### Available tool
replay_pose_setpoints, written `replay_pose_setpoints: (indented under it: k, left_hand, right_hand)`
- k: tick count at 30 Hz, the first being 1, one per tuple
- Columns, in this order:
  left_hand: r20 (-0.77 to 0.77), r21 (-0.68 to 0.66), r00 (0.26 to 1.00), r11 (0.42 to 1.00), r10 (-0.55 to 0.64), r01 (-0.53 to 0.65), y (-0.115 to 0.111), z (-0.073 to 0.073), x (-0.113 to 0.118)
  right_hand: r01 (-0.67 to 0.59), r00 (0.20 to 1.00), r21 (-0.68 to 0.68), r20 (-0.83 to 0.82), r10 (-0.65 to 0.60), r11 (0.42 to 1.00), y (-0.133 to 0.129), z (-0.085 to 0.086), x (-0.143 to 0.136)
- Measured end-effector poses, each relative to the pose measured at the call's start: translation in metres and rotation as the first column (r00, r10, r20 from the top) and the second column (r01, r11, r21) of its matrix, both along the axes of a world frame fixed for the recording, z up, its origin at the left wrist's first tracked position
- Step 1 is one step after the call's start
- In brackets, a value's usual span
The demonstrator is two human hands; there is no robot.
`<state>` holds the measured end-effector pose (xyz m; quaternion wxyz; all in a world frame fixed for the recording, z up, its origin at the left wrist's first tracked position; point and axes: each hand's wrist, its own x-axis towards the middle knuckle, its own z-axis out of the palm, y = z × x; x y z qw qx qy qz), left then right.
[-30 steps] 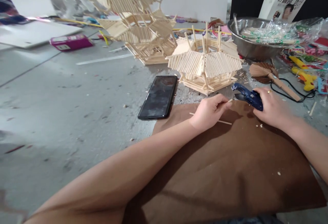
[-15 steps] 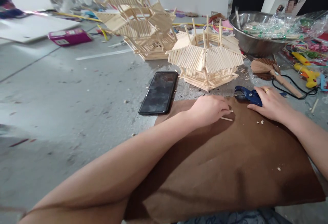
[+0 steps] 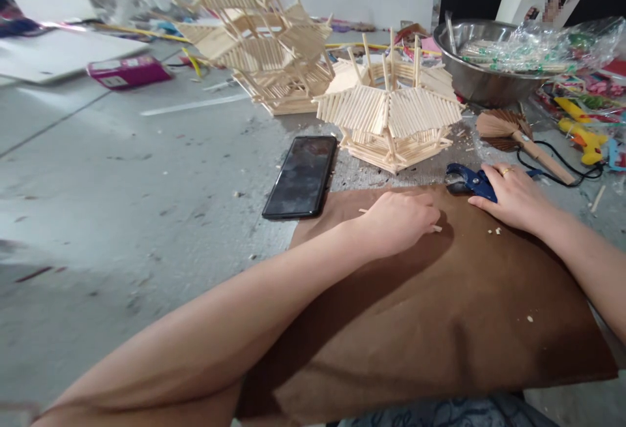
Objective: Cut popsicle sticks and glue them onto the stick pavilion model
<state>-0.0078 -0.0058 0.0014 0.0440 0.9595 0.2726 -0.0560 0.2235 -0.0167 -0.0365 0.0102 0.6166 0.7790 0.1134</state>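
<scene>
At the far left of the grey floor (image 3: 195, 179) lies a purple box (image 3: 128, 73), then a tall tower of pale sticks (image 3: 259, 49). Nearer, a phone (image 3: 300, 176) rests at the far left corner of a brown sheet (image 3: 440, 316); right of it a lower stick model (image 3: 386, 111) stands just past the sheet. The left hand (image 3: 403, 221) bends palm-down over the sheet, fingers curled. A pale stick (image 3: 437, 229) pokes out at its right and a pale end at its left; whether these are one piece, or firmly pinched, I cannot tell. Fingertips on one end would likely beat a covering palm, leaving the length in sight. Well apart, to the right, a blue cutter (image 3: 484, 184) lies with jaws parted, the right hand (image 3: 513, 195) wrapped over its handles. A stick set square between the blades, with fingers well clear and one even squeeze, should cut cleanest. Farthest right sits a yellow glue gun (image 3: 589, 143).
</scene>
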Motion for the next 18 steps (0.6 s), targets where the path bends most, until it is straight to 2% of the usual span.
replay_pose_setpoints:
  k: [6, 10, 12, 14, 16, 18]
  left_hand:
    - [0.084, -0.037, 0.996, 0.999, 0.022, -0.019, 0.006, -0.012, 0.001]
    - [0.258, -0.185, 0.950, 0.974, 0.177, -0.132, 0.012, -0.016, 0.000]
    - [0.363, -0.289, 0.889, 0.941, 0.280, -0.178, 0.012, -0.014, 0.001]
    - [0.436, -0.399, 0.828, 0.901, 0.352, -0.173, 0.010, -0.012, 0.002]
    - [0.465, -0.512, 0.781, 0.847, 0.415, -0.145, 0.006, -0.009, 0.003]
    - [0.448, -0.629, 0.748, 0.768, 0.489, -0.125, 0.003, -0.007, 0.004]
  right_hand:
    - [-0.053, 0.998, 0.045, -0.012, 0.054, 0.998, -0.002, -0.001, -0.002]
    - [-0.167, 0.965, 0.160, -0.174, 0.195, 0.973, -0.006, 0.008, -0.007]
    - [-0.248, 0.897, 0.214, -0.318, 0.307, 0.945, -0.011, 0.014, -0.013]
    - [-0.326, 0.810, 0.237, -0.429, 0.399, 0.915, -0.017, 0.019, -0.021]
    - [-0.387, 0.747, 0.233, -0.487, 0.451, 0.892, -0.023, 0.023, -0.029]
    - [-0.409, 0.711, 0.217, -0.532, 0.459, 0.886, -0.026, 0.024, -0.035]
